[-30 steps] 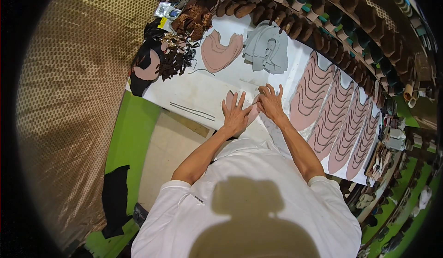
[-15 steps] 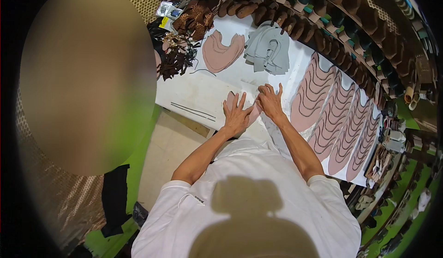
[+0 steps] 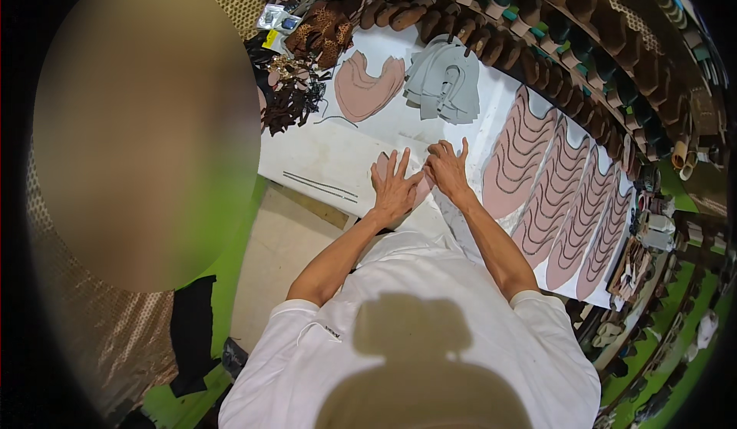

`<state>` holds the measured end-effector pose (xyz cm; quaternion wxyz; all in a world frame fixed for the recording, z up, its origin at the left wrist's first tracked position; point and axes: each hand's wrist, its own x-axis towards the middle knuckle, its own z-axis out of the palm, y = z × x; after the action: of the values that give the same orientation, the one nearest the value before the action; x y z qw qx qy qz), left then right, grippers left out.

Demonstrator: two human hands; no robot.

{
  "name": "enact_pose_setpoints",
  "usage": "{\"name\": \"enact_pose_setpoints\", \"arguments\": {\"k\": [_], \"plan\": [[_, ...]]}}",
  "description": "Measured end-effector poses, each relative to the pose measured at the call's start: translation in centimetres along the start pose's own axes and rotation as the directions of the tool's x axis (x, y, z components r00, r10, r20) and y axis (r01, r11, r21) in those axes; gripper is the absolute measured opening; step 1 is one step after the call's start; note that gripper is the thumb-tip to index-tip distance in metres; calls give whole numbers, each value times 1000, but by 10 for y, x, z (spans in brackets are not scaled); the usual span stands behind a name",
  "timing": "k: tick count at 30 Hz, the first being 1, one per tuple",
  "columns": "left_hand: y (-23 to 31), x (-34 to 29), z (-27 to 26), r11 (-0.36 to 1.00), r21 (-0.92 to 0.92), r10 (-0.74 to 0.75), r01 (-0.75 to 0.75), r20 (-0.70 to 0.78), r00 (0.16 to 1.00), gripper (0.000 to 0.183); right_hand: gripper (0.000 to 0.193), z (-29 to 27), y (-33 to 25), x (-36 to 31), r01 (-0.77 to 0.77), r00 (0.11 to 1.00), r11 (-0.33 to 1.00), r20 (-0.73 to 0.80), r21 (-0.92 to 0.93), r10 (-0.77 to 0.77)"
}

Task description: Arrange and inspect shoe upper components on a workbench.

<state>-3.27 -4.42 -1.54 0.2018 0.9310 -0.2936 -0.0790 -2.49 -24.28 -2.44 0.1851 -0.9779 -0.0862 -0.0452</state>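
A pink curved shoe-upper piece [image 3: 424,188] lies on the white table in front of me, largely covered by my hands. My left hand [image 3: 394,195] rests flat over it with the fingers spread. At the piece's right edge, my right hand [image 3: 448,169] has its thumb and some fingers drawn together on the material, while another finger points up and away. Whatever thin thing may be between those fingertips is too small to make out. Two thin dark strips [image 3: 319,186] lie on the table left of my left hand.
Beyond my hands lie a pink upper stack [image 3: 369,91] and grey cut pieces [image 3: 444,83]. Overlapping pink pieces with dark-edged curves [image 3: 507,179] run in rows at right. Brown scraps [image 3: 295,102] heap at far left. Shoe lasts [image 3: 530,68] line the far edge and racks.
Both hands stay almost in place on the pink piece; the right fingers shift only slightly. The rest of the table looks the same.
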Motion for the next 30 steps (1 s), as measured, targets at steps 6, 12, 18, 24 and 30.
{"name": "enact_pose_setpoints", "arguments": {"k": [6,12,18,24,30], "plan": [[-4,2,6,999,42,1,-1,13,1000,43,11,-11,-2,-7,-100,993,994,67,40,97],[-3,3,6,1000,30,-2,1,38,999,43,12,-4,2,-16,-112,991,979,-49,168,122],[-3,3,7,1000,13,-10,10,35,999,43,12,-4,1,-8,-116,990,977,-63,180,129],[-3,1,9,1000,-3,-16,16,26,1000,44,12,-4,1,-3,-110,991,982,-57,157,120],[-4,7,5,998,-36,-48,50,53,997,47,13,-7,1,0,-127,992,983,19,130,125]]}}
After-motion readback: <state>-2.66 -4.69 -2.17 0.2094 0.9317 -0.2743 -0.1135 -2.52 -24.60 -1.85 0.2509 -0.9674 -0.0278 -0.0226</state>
